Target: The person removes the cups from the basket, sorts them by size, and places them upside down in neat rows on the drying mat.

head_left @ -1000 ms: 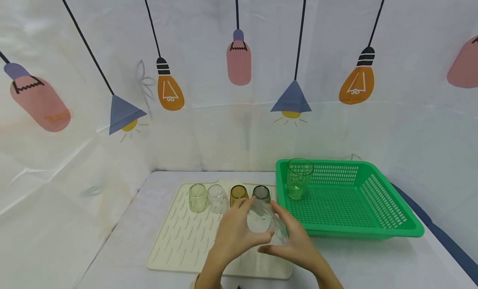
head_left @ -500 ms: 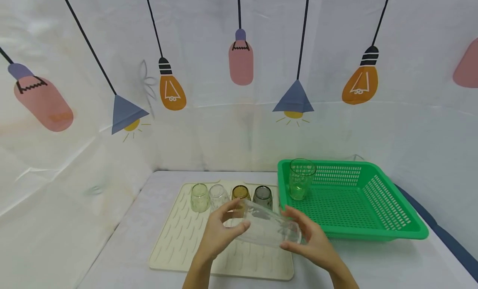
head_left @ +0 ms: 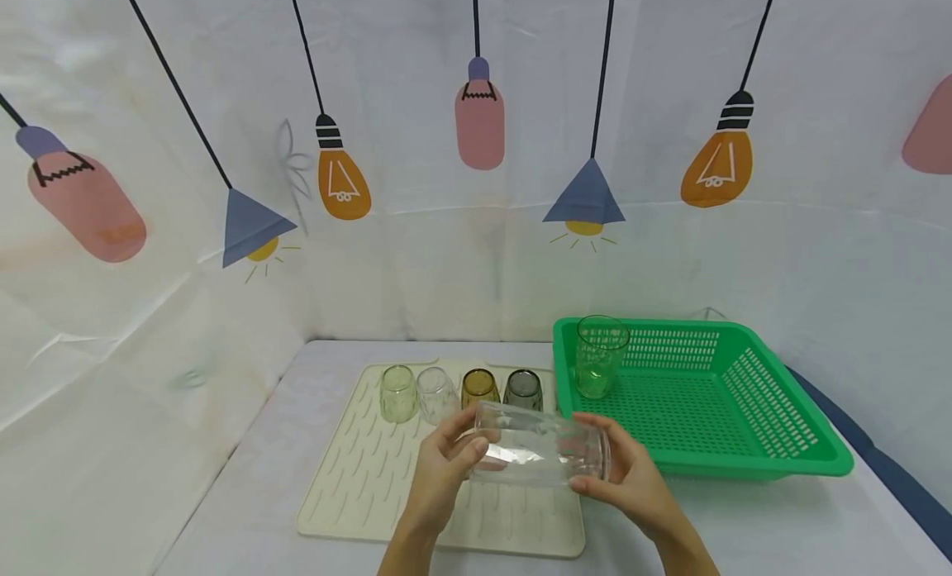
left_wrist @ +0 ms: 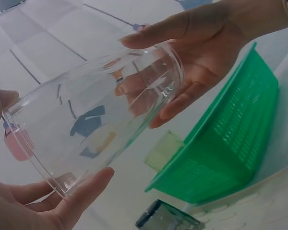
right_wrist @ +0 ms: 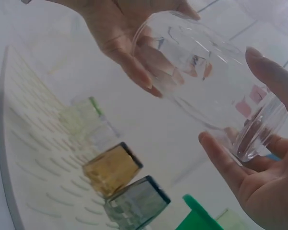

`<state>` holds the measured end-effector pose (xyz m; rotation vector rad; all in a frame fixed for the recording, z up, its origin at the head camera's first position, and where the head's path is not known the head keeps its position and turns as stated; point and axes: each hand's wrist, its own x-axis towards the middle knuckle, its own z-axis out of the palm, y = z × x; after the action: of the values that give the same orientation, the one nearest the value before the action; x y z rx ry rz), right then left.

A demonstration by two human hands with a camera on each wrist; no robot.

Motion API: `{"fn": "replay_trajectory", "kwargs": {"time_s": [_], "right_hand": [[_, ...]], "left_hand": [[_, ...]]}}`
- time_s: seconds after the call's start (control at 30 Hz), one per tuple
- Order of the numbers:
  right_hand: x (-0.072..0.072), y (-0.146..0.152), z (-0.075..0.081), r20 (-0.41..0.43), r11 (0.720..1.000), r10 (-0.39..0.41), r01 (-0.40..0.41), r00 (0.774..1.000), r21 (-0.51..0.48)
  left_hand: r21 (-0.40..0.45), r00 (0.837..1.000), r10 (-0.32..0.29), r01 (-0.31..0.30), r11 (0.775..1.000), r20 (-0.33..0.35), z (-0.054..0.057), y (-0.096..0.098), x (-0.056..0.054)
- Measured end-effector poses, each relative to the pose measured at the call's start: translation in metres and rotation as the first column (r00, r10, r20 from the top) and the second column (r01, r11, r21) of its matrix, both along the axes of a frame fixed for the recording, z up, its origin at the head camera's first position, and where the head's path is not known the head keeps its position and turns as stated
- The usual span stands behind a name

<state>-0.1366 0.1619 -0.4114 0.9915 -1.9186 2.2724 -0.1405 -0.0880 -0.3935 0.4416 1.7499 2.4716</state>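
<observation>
A large clear drinking glass (head_left: 531, 448) lies sideways in the air above the cream draining mat (head_left: 372, 493), nearly level in the head view. My left hand (head_left: 437, 473) holds its open rim end between thumb and fingers. At the thick base end, my right hand (head_left: 632, 481) grips the glass with thumb below and fingers above. The left wrist view shows the glass (left_wrist: 93, 115) spanning both hands. Behind it, a light green small glass (head_left: 398, 394), a clear one (head_left: 437, 394), an amber one (head_left: 479, 386) and a grey one (head_left: 524, 390) stand in a row on the mat.
To the right sits a green plastic basket (head_left: 744, 464) with slotted sides. One tall greenish-looking glass (head_left: 598, 361) stands in its left back corner. A white cloth covers the table (head_left: 245, 493), and a printed white curtain (head_left: 416, 270) hangs behind.
The large glass has turned from pointing away to lying sideways, then levelled out. My hands have moved apart, the left one to the rim and the right one to the base.
</observation>
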Motion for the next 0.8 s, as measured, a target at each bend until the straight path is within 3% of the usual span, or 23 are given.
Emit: {"fn": "replay_trajectory", "kwargs": {"time_s": [0.23, 0.37, 0.47, 0.57, 0.67, 0.73, 0.8], "right_hand": [[0.002, -0.001, 0.003, -0.001, 0.995, -0.091, 0.091, 0.996, -0.049], [0.003, -0.002, 0.006, 0.020, 0.986, -0.162, 0.163, 0.987, -0.026], [0.004, -0.003, 0.008, 0.059, 0.978, -0.210, 0.210, 0.976, 0.003], [0.005, -0.004, 0.009, 0.107, 0.974, -0.225, 0.225, 0.968, 0.011], [0.005, -0.004, 0.009, 0.133, 0.975, -0.219, 0.221, 0.967, 0.000], [0.005, -0.004, 0.009, 0.138, 0.975, -0.220, 0.222, 0.966, -0.002], [0.004, -0.004, 0.008, 0.140, 0.974, -0.225, 0.227, 0.964, 0.001]], "left_hand": [[0.021, 0.998, -0.054, 0.054, 0.998, -0.030, -0.005, 0.001, 0.000], [-0.037, 0.997, -0.073, 0.072, 0.997, -0.034, -0.007, -0.002, -0.002], [-0.111, 0.996, -0.052, 0.044, 0.993, -0.067, -0.010, -0.006, -0.002], [-0.150, 0.995, 0.001, -0.017, 0.989, -0.102, -0.015, -0.012, -0.001], [-0.190, 0.986, 0.108, -0.130, 0.973, -0.124, -0.021, -0.018, 0.003], [-0.236, 0.969, 0.201, -0.231, 0.944, -0.144, -0.026, -0.024, 0.007], [-0.310, 0.937, 0.296, -0.341, 0.888, -0.183, -0.033, -0.031, 0.010]]}}
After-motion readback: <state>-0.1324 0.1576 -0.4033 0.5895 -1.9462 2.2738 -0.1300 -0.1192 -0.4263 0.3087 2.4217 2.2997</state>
